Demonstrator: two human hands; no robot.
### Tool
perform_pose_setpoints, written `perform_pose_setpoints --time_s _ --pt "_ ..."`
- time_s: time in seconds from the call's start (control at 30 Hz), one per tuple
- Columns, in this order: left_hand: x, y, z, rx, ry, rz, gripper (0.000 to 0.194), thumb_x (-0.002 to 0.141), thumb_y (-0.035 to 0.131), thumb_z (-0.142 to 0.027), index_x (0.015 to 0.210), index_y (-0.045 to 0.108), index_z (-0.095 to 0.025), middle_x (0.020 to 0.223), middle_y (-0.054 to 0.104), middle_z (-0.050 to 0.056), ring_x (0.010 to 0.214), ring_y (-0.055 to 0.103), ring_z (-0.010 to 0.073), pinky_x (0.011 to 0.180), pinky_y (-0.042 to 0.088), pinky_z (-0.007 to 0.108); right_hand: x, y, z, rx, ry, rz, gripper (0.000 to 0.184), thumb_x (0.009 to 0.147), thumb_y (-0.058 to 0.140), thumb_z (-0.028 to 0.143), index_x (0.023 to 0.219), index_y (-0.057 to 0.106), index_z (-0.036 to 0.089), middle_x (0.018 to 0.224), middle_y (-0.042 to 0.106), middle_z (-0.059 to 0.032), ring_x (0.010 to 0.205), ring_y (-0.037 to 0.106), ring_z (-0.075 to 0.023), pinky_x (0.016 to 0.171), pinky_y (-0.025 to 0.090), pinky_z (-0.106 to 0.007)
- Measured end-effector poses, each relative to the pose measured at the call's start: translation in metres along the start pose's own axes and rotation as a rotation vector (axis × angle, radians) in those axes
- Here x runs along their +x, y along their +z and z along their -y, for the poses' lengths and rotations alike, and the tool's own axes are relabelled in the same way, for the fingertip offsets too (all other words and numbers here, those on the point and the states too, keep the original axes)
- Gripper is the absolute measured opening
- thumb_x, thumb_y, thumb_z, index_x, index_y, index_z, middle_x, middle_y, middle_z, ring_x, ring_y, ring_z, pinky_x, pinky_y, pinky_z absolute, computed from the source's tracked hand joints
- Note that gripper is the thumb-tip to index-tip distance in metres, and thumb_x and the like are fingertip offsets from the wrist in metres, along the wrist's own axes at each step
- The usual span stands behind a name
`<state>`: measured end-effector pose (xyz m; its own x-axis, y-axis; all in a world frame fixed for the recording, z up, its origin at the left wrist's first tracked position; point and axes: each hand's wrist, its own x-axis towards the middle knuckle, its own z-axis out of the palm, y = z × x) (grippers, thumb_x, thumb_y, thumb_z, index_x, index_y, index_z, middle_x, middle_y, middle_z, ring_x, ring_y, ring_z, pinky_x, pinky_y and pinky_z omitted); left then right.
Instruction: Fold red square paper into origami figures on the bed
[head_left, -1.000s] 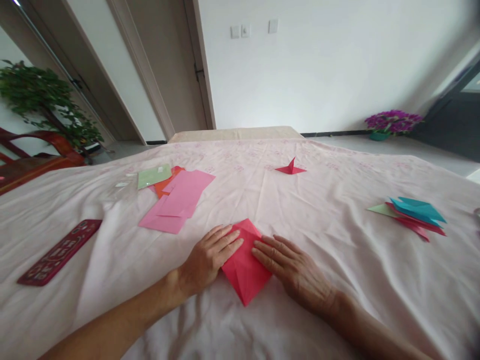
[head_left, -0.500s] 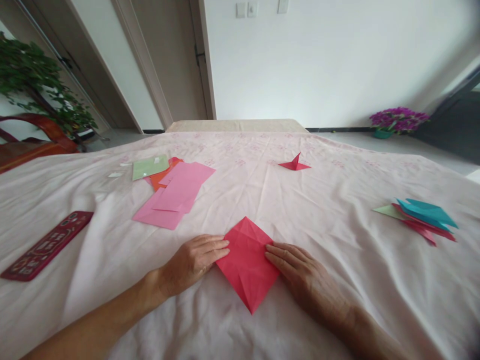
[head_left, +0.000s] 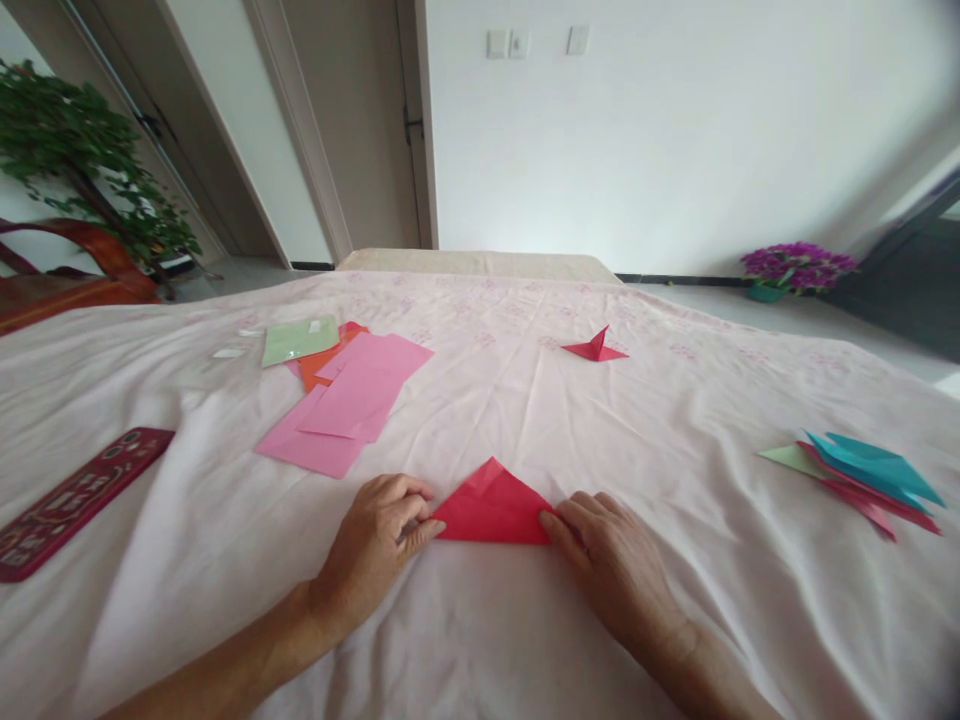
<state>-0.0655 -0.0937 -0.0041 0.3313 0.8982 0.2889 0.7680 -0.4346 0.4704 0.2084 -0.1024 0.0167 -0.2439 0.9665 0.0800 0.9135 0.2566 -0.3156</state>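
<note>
A creased red sheet of paper (head_left: 493, 507) lies folded into a triangle, its tip pointing away from me and its long edge facing me. My left hand (head_left: 386, 530) pinches the left corner between thumb and curled fingers. At the opposite corner, my right hand (head_left: 607, 550) grips the paper, with its thumb on top and fingers behind. Farther off stands a small folded red paper piece (head_left: 596, 347) with an upright point. On the right is a pile of folded blue, red and green paper pieces (head_left: 870, 470).
Pink paper sheets (head_left: 367, 385) overlap an orange one (head_left: 319, 365) beside a light green packet (head_left: 300, 340). A dark red patterned box (head_left: 82, 500) lies at the left. Pale cloth with wrinkles (head_left: 675, 430) covers the table. Purple flowers (head_left: 799, 268) stand on the floor beyond.
The red paper has gone from a flat diamond to a triangle, its near corner folded away from me. Both hands have shifted from resting flat on its sides to pinching its corners.
</note>
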Motion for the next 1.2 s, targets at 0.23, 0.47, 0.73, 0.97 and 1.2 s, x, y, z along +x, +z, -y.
perform_pose_setpoints --time_s 0.23,0.47,0.73,0.97,1.2 --pt "0.003 0.002 -0.002 0.122 -0.026 -0.001 0.016 0.083 0.066 -0.027 0.071 0.057 -0.020 0.090 0.059 0.003 0.088 0.053 0.0210 0.081 0.040 0.039 0.004 0.006 0.000 -0.067 0.052 -0.022 0.033 0.094 0.047 0.039 0.067 0.054 0.022 0.070 0.059 -0.0011 0.070 0.050 -0.0195 0.065 0.029 -0.032" --pt "0.004 0.001 -0.008 0.143 -0.014 -0.007 0.016 0.081 0.063 -0.021 0.068 0.053 -0.019 0.089 0.056 0.004 0.088 0.051 0.0215 0.081 0.040 0.039 0.006 0.008 0.001 -0.063 0.059 -0.032 0.023 0.088 0.054 0.033 0.068 0.054 0.022 0.069 0.059 -0.0008 0.069 0.049 -0.0197 0.065 0.028 -0.032" --pt "-0.002 0.001 -0.007 0.105 -0.003 -0.014 0.010 0.078 0.063 -0.017 0.073 0.055 -0.020 0.097 0.055 0.005 0.095 0.051 0.0224 0.086 0.042 0.040 0.001 0.010 0.000 -0.037 0.026 -0.050 0.012 0.084 0.058 0.028 0.074 0.055 0.023 0.072 0.060 -0.0004 0.072 0.050 -0.0206 0.068 0.029 -0.032" --pt "0.000 -0.001 -0.010 0.111 -0.023 0.001 0.011 0.075 0.065 -0.014 0.071 0.057 -0.020 0.100 0.056 0.005 0.098 0.051 0.0240 0.089 0.041 0.043 0.017 0.002 0.011 -0.123 -0.024 -0.017 0.011 0.091 0.050 0.025 0.098 0.058 0.025 0.082 0.066 -0.0008 0.080 0.056 -0.0218 0.071 0.029 -0.033" --pt "0.004 -0.005 -0.010 0.093 -0.039 0.030 0.013 0.072 0.071 -0.014 0.071 0.059 -0.021 0.101 0.056 0.005 0.100 0.050 0.0254 0.092 0.040 0.047 0.035 0.005 0.027 -0.355 -0.046 -0.032 0.018 0.094 0.047 0.029 0.079 0.055 0.022 0.070 0.064 -0.0032 0.072 0.056 -0.0236 0.067 0.026 -0.036"
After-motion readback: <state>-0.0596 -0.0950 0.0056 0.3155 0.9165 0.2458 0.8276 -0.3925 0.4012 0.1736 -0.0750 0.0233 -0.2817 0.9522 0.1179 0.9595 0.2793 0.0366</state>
